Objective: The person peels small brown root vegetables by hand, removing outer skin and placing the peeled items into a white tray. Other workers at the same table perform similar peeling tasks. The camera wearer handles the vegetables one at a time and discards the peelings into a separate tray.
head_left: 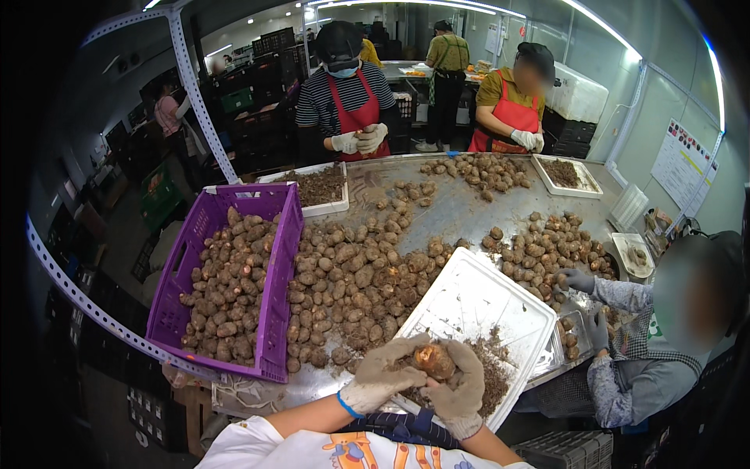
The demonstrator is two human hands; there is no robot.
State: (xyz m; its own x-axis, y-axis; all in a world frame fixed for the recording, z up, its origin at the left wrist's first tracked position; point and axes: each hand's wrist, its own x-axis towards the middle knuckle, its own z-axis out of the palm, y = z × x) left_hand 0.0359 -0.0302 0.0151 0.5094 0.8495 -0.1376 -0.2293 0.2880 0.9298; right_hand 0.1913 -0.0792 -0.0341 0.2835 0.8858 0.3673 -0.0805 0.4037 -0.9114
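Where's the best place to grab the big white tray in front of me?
Probably hold the white tray by its raised side rims, left hand from the left, right hand from the right, toward the near end, where heaped dirt likely concentrates weight.

Place: produce-handling workshop. Contents: one large metal desk (453, 223), heaped with brown taro-like corms (363, 273); one purple plastic crate (281, 301), filled with the same, left; stacked black crates (277, 70), far left; two workers (319, 105) in caps (340, 43), gloves (344, 142) and red aprons (361, 109), far side; strip lights (601, 27), overhead; posted notice sheet (680, 164), right wall (656, 94).
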